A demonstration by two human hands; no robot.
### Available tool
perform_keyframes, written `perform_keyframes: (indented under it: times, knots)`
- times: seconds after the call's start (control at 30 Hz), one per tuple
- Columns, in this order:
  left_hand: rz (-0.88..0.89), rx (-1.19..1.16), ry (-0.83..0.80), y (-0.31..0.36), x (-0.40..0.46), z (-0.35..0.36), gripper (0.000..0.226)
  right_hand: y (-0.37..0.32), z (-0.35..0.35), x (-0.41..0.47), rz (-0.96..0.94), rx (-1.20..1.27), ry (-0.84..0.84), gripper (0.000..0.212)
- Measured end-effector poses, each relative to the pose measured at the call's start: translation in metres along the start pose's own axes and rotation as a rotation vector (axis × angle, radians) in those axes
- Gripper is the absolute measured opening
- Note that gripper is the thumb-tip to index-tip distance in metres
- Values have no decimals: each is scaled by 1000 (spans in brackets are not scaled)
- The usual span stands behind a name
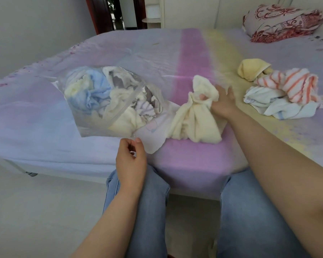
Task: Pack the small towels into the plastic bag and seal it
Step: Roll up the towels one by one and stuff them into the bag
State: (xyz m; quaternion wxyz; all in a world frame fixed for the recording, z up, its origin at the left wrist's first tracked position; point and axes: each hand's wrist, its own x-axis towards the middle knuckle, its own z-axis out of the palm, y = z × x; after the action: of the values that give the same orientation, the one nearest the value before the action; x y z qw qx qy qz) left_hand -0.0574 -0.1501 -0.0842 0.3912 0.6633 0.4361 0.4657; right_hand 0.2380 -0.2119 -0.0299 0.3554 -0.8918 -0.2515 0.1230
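A clear plastic bag (pixel 86 116) lies on the bed, holding several small towels in blue, cream, grey and white. Its mouth faces right and stands open. My left hand (pixel 131 161) pinches the bag's near corner at the mouth. My right hand (pixel 223 102) grips a bunched cream towel (pixel 194 120) just right of the bag's mouth, its lower part resting on the bed. A white towel (pixel 153 135) spills out of the mouth. Further right lie a yellow towel (pixel 252 70), an orange-striped towel (pixel 291 84) and a pale blue towel (pixel 280 107).
The bed (pixel 192 164) has a pastel purple, pink and yellow sheet; its near edge is at my knees. A patterned red and grey pillow (pixel 283 21) sits at the far right corner. Tiled floor lies to the left.
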Motion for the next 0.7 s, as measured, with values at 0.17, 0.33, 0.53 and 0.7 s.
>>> perform_keyframes:
  times: [0.17, 0.33, 0.53, 0.7]
  knots:
    - [-33, 10, 11, 0, 2, 3, 25, 13, 20, 3, -28, -265, -323, 102]
    - [-55, 56, 8, 0, 2, 3, 27, 13, 16, -7, -174, -341, -228, 33]
    - [-39, 44, 5, 1, 1, -3, 35, -5, 1, -38, -66, -163, -69, 20]
    - [-34, 162, -90, 2, -2, -1, 58, -9, 22, -62, -249, -293, -83, 37]
